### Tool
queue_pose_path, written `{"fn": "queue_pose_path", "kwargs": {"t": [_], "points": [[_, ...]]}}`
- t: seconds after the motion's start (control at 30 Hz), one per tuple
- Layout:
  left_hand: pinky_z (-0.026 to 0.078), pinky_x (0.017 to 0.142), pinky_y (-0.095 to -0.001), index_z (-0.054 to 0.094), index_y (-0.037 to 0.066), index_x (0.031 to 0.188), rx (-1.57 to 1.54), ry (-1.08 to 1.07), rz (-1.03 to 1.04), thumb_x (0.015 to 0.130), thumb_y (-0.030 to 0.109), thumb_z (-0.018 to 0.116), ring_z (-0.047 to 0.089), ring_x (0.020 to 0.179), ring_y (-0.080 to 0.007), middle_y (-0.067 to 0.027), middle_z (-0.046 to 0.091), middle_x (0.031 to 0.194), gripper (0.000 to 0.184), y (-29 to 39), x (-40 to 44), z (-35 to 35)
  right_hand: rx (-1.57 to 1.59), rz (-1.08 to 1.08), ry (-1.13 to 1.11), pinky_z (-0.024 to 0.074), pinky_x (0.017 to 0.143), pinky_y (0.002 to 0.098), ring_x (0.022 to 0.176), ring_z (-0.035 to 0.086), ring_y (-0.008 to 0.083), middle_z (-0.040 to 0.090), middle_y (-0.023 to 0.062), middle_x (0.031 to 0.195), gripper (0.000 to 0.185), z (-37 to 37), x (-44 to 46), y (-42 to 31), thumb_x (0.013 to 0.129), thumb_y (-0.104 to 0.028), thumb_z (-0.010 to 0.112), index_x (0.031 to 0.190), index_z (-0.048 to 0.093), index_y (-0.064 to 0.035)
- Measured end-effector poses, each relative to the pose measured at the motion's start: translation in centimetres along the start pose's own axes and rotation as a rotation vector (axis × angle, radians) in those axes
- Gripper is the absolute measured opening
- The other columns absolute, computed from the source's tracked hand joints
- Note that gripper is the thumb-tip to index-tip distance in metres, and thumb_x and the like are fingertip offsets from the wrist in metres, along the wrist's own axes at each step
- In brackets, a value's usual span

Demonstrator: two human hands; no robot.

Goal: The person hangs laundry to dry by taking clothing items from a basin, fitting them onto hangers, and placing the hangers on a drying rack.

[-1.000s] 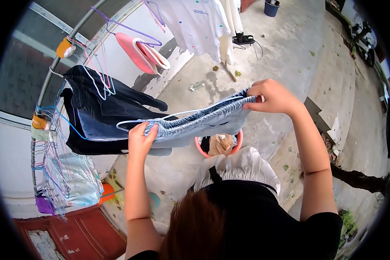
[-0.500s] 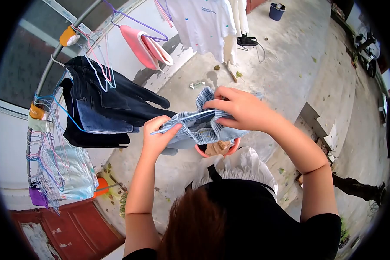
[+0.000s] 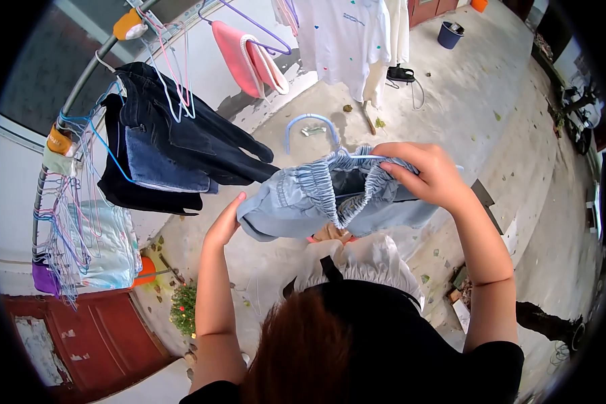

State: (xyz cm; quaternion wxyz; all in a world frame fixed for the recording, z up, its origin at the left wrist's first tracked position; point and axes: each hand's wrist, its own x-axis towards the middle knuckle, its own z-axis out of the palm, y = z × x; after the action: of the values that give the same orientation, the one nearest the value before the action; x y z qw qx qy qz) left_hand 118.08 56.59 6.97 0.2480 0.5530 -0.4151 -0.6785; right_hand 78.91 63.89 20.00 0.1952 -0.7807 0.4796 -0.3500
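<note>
Light-blue denim pants [image 3: 309,195] with a gathered elastic waistband hang in front of me, the waist opening facing up. A pale blue clothes hanger [image 3: 311,117] sits in the waistband, its hook standing up on the far side. My right hand [image 3: 424,174] is closed on the waistband and the hanger bar, near the right end. My left hand [image 3: 227,221] is at the pants' left edge, thumb stretched out. Its other fingers are mostly hidden, and I cannot tell whether they touch the cloth.
Left stands a curved metal rack [image 3: 80,87] with dark jeans [image 3: 175,124], a pink cloth [image 3: 239,64] and several bare hangers [image 3: 64,236]. A white shirt [image 3: 346,44] hangs ahead. Below the pants, a basin [image 3: 333,234] shows partly. A dark bucket [image 3: 450,35] stands on the concrete floor [image 3: 464,101].
My left hand has left the waistband and moved down to the pants' left side. My right hand has shifted right. The waistband is spread wider, and the hanger's hook now shows upright.
</note>
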Motion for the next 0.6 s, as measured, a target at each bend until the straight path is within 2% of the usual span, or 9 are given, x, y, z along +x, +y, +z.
{"fn": "queue_pose_path", "kwargs": {"t": [0.1, 0.13, 0.2, 0.23, 0.33, 0.43, 0.47, 0.53, 0.6], "points": [[0.044, 0.080, -0.0261, 0.064, 0.000, 0.104, -0.045, -0.152, 0.121, 0.095, 0.039, 0.047, 0.060, 0.089, -0.0130, -0.0067, 0.066, 0.097, 0.044, -0.2, -0.2, 0.3, -0.034, 0.026, -0.013, 0.0497, 0.067, 0.0327, 0.075, 0.065, 0.0283, 0.067, 0.0129, 0.088, 0.017, -0.3, -0.2, 0.5, 0.082, -0.004, 0.061, 0.099, 0.064, -0.0026], [0.045, 0.076, -0.0253, 0.065, 0.000, 0.099, -0.059, -0.116, 0.140, 0.095, 0.037, 0.049, 0.059, 0.083, -0.0116, -0.0056, 0.065, 0.091, 0.041, -0.5, -0.1, 0.1, -0.033, 0.019, 0.002, 0.0496, 0.065, 0.0338, 0.074, 0.064, 0.0290, 0.067, 0.0118, 0.086, 0.019, -0.3, -0.3, 0.7, 0.082, -0.006, 0.061, 0.101, 0.064, -0.0063], [0.045, 0.066, -0.0236, 0.066, 0.001, 0.090, -0.087, -0.043, 0.181, 0.095, 0.033, 0.051, 0.058, 0.071, -0.0090, -0.0033, 0.065, 0.081, 0.036, -0.7, 0.6, -0.4, -0.030, 0.000, 0.031, 0.0495, 0.062, 0.0360, 0.071, 0.063, 0.0304, 0.066, 0.0098, 0.082, 0.022, -0.1, -0.5, 1.1, 0.083, -0.012, 0.060, 0.104, 0.064, -0.0137], [0.044, 0.062, -0.0229, 0.065, 0.002, 0.082, -0.141, 0.109, 0.220, 0.095, 0.032, 0.052, 0.055, 0.065, -0.0083, -0.0019, 0.063, 0.075, 0.035, 1.9, -1.0, 2.3, -0.085, 0.022, 0.001, 0.0495, 0.062, 0.0362, 0.071, 0.063, 0.0307, 0.066, 0.0100, 0.082, 0.024, 0.0, -0.8, 1.2, 0.082, -0.011, 0.061, 0.106, 0.064, -0.0141], [0.040, 0.057, -0.0223, 0.063, 0.003, 0.075, -0.180, 0.352, 0.433, 0.094, 0.029, 0.054, 0.051, 0.060, -0.0064, 0.0004, 0.060, 0.070, 0.033, 3.9, -1.6, 1.8, -0.229, 0.072, -0.048, 0.0497, 0.061, 0.0366, 0.070, 0.063, 0.0315, 0.067, 0.0105, 0.083, 0.030, 0.4, -1.6, 2.2, 0.080, -0.009, 0.061, 0.109, 0.063, -0.0153], [0.036, 0.055, -0.0213, 0.059, 0.005, 0.067, -0.235, 0.464, 0.705, 0.093, 0.022, 0.056, 0.044, 0.057, -0.0035, 0.0035, 0.055, 0.064, 0.031, 5.6, -3.6, 0.6, -0.317, 0.102, -0.026, 0.0499, 0.062, 0.0369, 0.071, 0.063, 0.0317, 0.067, 0.0113, 0.085, 0.035, 1.2, -2.3, 4.6, 0.078, -0.007, 0.062, 0.111, 0.063, -0.0159], [0.034, 0.054, -0.0201, 0.053, 0.003, 0.063, -0.202, 0.517, 0.786, 0.092, 0.017, 0.056, 0.041, 0.056, -0.0040, 0.0048, 0.051, 0.063, 0.032, 6.5, -4.8, 1.1, -0.331, 0.118, -0.020, 0.0500, 0.062, 0.0367, 0.071, 0.063, 0.0316, 0.067, 0.0117, 0.085, 0.035, 1.5, -2.7, 5.4, 0.078, -0.006, 0.062, 0.111, 0.063, -0.0156], [0.027, 0.051, -0.0213, 0.045, 0.001, 0.059, 0.159, 0.584, 0.997, 0.088, 0.010, 0.058, 0.034, 0.053, -0.0052, 0.0044, 0.042, 0.059, 0.033, 6.5, -6.2, 0.4, -0.307, 0.157, 0.069, 0.0502, 0.063, 0.0362, 0.071, 0.064, 0.0313, 0.067, 0.0125, 0.086, 0.036, 1.5, -2.7, 5.7, 0.078, -0.004, 0.062, 0.112, 0.063, -0.0148], [0.021, 0.049, -0.0243, 0.039, 0.000, 0.059, 0.501, 0.353, 0.999, 0.084, 0.004, 0.058, 0.029, 0.053, -0.0067, 0.0024, 0.034, 0.057, 0.031, 6.3, -7.8, -0.7, -0.230, 0.207, 0.233, 0.0505, 0.063, 0.0355, 0.072, 0.064, 0.0310, 0.067, 0.0133, 0.086, 0.036, 1.1, -2.6, 5.2, 0.077, -0.003, 0.062, 0.112, 0.063, -0.0138]]}}
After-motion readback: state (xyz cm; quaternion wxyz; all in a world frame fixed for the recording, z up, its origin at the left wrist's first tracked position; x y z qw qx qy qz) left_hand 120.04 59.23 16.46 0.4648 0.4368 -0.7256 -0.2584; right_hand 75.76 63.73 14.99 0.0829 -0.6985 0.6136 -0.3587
